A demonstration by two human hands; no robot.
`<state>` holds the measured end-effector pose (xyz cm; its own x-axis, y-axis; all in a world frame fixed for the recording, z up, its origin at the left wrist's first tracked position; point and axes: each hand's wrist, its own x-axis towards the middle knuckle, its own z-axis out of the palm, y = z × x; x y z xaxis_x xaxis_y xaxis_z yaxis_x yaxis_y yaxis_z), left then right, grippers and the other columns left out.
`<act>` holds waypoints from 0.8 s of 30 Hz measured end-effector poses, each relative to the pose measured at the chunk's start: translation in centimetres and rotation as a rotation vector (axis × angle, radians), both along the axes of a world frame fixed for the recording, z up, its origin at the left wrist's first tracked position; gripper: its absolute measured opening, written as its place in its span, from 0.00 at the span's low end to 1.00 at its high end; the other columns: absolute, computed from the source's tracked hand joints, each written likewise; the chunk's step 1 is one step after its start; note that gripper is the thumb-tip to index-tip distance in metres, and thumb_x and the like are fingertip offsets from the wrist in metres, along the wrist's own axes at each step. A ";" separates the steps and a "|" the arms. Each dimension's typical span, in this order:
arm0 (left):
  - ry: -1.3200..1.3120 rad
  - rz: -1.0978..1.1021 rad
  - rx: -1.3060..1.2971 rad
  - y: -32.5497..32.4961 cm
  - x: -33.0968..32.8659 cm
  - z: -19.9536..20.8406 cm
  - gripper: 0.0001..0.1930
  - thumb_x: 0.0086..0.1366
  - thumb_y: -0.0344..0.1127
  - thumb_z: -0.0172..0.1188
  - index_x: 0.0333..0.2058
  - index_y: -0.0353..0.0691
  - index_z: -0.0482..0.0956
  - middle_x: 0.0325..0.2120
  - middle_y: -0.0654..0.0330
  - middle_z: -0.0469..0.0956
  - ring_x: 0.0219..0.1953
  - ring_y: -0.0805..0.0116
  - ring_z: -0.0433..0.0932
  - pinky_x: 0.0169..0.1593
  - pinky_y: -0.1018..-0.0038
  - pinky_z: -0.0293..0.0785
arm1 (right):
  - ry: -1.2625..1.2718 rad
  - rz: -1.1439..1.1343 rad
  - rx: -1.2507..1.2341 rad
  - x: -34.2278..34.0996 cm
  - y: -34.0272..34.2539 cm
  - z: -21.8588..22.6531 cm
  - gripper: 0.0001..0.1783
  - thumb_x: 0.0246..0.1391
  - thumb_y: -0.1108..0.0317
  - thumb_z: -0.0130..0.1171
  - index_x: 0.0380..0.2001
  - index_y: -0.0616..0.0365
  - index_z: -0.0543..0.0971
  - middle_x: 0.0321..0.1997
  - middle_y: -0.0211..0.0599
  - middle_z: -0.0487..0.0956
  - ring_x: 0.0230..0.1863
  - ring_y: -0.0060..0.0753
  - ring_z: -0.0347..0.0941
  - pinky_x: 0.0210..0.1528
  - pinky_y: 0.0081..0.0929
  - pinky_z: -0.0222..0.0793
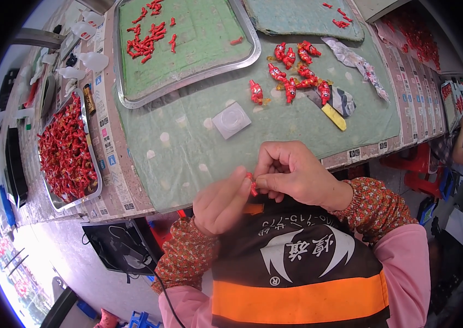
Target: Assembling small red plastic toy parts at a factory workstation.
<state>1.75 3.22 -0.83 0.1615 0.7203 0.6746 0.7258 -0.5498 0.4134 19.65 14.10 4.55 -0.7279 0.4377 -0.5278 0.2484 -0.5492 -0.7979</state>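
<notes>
My left hand (221, 201) and my right hand (292, 170) meet just off the table's near edge, in front of my apron. Between their fingertips is a small red plastic figure part (253, 187). The left fingers press together against one side of it, and the right thumb and fingers pinch at the other. Whatever else the right fingers hold is hidden. Beyond the hands, a pale square card with a round mark (231, 120) lies on the green cloth (174, 158). Several red toy figures with yellowish clear parts (290, 85) lie grouped farther right.
A metal-rimmed tray (188, 82) with small red parts stands at the back. Another tray (96, 183), heaped with red pieces, is at left. A pale-blue-covered tray (297, 19), crumpled cloth (358, 64) and yellow strip (334, 117) lie right. Red stools (414, 169) stand beyond the table's right edge.
</notes>
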 end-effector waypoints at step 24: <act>-1.067 0.098 -0.565 0.1 2.4 2.2 0.12 0.59 0.21 0.63 0.41 0.36 0.74 0.34 0.57 0.78 0.30 0.69 0.80 0.33 0.76 0.78 | 0.076 -0.125 -0.024 0.6 1.0 2.4 0.06 0.62 0.70 0.55 0.36 0.62 0.74 0.29 0.33 0.77 0.25 0.16 0.73 0.25 0.15 0.72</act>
